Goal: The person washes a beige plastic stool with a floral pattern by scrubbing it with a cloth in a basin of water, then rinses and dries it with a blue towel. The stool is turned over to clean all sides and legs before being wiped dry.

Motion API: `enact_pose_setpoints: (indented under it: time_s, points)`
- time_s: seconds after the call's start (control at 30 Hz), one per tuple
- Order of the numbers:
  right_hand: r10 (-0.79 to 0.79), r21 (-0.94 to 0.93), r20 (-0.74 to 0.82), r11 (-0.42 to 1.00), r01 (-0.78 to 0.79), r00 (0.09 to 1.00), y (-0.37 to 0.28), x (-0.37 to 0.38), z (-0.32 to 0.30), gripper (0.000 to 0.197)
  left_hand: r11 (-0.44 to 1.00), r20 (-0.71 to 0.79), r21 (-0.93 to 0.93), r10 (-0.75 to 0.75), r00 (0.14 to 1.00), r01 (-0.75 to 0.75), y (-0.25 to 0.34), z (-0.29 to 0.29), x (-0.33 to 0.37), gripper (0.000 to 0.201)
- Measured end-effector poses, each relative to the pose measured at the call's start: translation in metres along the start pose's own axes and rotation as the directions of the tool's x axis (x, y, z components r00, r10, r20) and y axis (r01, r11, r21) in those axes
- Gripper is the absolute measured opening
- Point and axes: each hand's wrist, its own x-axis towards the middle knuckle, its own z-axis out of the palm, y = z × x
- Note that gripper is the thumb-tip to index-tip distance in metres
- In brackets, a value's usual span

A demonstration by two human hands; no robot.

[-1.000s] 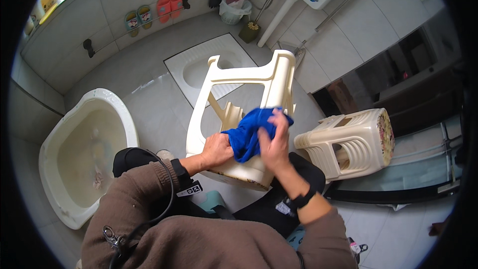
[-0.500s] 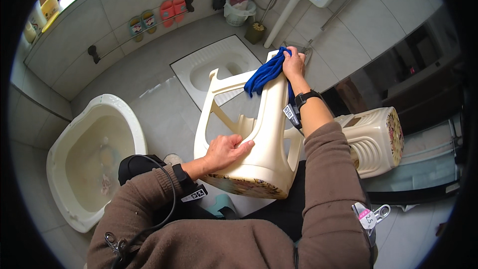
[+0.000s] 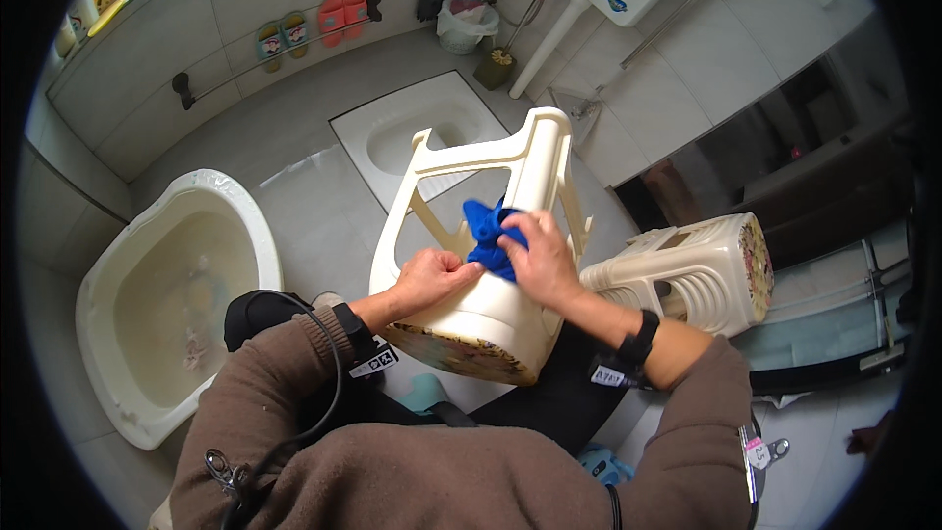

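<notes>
A cream plastic stool [image 3: 467, 309] lies on its side in front of me, its floral-patterned seat toward my body and its legs pointing away. My left hand [image 3: 432, 280] grips the side of the stool near the seat, fingers curled over the frame. Bunched in my right hand [image 3: 542, 257] is a blue cloth [image 3: 486, 226], pressed on the stool's side at the base of a leg. The two hands are close together, and the left fingertips are beside the cloth's edge.
A second cream stool [image 3: 702, 280] lies on its side at the right. On the left stands a white basin [image 3: 257, 236] with cloudy water. Beyond are a squat toilet [image 3: 378, 128], a waste bin [image 3: 466, 31] and a toilet brush [image 3: 496, 67]. Slippers [image 3: 343, 18] hang on a wall rail.
My right hand has brought the blue cloth from the far end of the stool's leg back toward the seat, near my left hand. The left hand still holds the stool.
</notes>
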Motion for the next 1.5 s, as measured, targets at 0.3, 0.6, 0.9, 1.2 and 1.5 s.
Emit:
enact_pose_setpoints:
  time_s: [0.3, 0.6, 0.9, 1.2, 1.5]
  points:
    - [0.480, 0.871, 0.196, 0.315, -0.377, 0.855, -0.027, 0.010, -0.084, 0.024, 0.999, 0.096, -0.021, 0.039, 0.995, -0.037, 0.002, -0.006, -0.002, 0.051]
    - [0.133, 0.269, -0.811, 0.949, 0.161, 0.570, 0.010, 0.106, -0.152, 0.037, 0.998, 0.147, -0.064, -0.008, 0.989, 0.018, -0.002, -0.006, 0.005, 0.055]
    - [0.035, -0.152, -0.468, 0.981, -0.119, 0.883, 0.130, 0.176, -0.071, 0.037, 0.998, 0.158, -0.051, -0.021, 0.987, 0.029, 0.002, -0.010, 0.006, 0.054]
    - [0.190, -0.161, -0.108, 0.965, -0.206, 0.976, 0.168, 0.171, 0.021, 0.055, 0.996, 0.115, -0.041, -0.075, 0.990, 0.081, -0.008, -0.004, 0.008, 0.056]
    - [-0.048, -0.151, -0.108, 0.988, 0.031, 0.993, 0.081, 0.089, 0.023, 0.040, 0.993, 0.081, -0.090, -0.068, 0.994, 0.075, -0.005, -0.002, 0.011, 0.054]
